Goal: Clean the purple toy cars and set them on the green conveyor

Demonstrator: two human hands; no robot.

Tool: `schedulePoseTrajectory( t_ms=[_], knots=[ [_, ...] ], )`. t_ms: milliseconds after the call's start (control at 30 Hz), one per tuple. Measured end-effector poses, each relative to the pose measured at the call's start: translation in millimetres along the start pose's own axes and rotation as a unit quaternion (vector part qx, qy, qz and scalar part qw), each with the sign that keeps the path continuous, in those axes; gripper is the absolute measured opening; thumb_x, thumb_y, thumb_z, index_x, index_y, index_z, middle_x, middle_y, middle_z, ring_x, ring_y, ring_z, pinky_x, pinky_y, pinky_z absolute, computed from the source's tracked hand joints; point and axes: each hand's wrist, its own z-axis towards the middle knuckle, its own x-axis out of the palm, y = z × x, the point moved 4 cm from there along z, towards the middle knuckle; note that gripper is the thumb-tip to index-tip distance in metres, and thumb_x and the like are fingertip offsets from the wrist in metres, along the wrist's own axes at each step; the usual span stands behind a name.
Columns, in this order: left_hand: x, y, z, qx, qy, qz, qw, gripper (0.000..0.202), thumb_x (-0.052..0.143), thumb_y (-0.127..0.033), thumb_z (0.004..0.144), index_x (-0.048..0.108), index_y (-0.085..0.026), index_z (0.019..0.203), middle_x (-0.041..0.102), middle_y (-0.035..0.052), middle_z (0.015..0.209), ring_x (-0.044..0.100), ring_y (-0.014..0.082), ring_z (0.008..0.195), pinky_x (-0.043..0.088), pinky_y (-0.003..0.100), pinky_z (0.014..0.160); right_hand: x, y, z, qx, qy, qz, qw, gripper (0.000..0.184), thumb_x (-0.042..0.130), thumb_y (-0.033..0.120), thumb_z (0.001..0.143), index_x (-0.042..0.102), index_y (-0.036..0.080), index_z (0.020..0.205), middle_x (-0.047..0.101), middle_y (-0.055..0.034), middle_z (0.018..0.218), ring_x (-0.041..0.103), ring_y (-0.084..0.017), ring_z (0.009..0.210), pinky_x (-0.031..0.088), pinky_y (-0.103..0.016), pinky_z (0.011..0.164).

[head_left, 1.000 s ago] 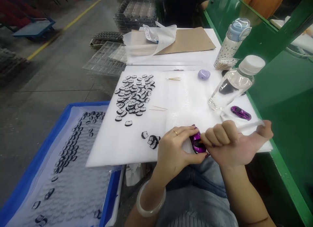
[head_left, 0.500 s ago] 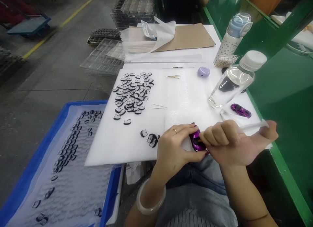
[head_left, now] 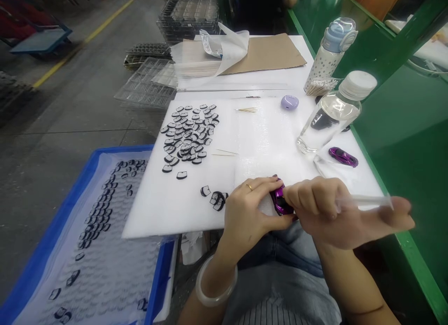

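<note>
My left hand [head_left: 247, 213] is closed round a shiny purple toy car body [head_left: 280, 201] at the near edge of the white foam sheet [head_left: 196, 194]. My right hand [head_left: 336, 213] curls its fingers against the car from the right and grips a thin clear plastic stick [head_left: 367, 201] that points out to the right along my thumb. Several small black-and-white window pieces [head_left: 215, 199] lie just left of my left hand. A larger heap of the same pieces [head_left: 189, 136] sits further back on the foam.
A blue tray [head_left: 87, 231] lined with white foam holds several more pieces at lower left. A clear water bottle [head_left: 329, 115], a dotted flask [head_left: 329, 54], a second purple car [head_left: 343, 157], a lilac case [head_left: 290, 101], toothpicks [head_left: 248, 110] and cardboard [head_left: 266, 54] stand behind. Green frame on the right.
My right thumb and the clear stick have swung lower and further right. My left hand and the purple car stay in place.
</note>
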Motion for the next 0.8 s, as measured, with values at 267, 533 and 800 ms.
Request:
schedulePoseTrajectory(
  t_ms=[267, 533, 800],
  knots=[
    [2.2, 1, -1, -0.001, -0.003, 0.003, 1.000, 0.048, 0.089, -0.025, 0.060, 0.073, -0.020, 0.105, 0.076, 0.0065, 0.112, 0.071, 0.0280, 0.102, 0.059, 0.047, 0.090, 6, 12, -7, 0.031, -0.005, -0.092, 0.995, 0.069, 0.047, 0.081, 0.082, 0.027, 0.021, 0.055, 0.019, 0.0047, 0.047, 0.020, -0.012, 0.046, 0.022, -0.031, 0.051],
    [1.3, -1, -1, 0.015, 0.007, 0.018, 1.000, 0.039, 0.086, -0.037, 0.070, 0.072, -0.019, 0.102, 0.077, 0.0073, 0.109, 0.072, 0.0295, 0.099, 0.060, 0.048, 0.084, 19, 13, -8, 0.056, -0.070, -0.200, 0.976, 0.066, 0.047, 0.082, 0.082, 0.034, 0.021, 0.059, 0.028, 0.0036, 0.053, 0.023, -0.011, 0.048, 0.021, -0.031, 0.047],
    [2.5, 2, -5, 0.034, 0.002, 0.024, 0.999, 0.052, 0.092, -0.038, 0.062, 0.070, -0.022, 0.106, 0.076, 0.0049, 0.112, 0.071, 0.0283, 0.102, 0.059, 0.047, 0.091, 1, 14, 42, -0.014, -0.139, -0.235, 0.962, 0.057, 0.037, 0.067, 0.092, 0.029, 0.024, 0.055, 0.029, 0.0022, 0.053, 0.034, -0.014, 0.050, 0.037, -0.032, 0.051]
  ],
)
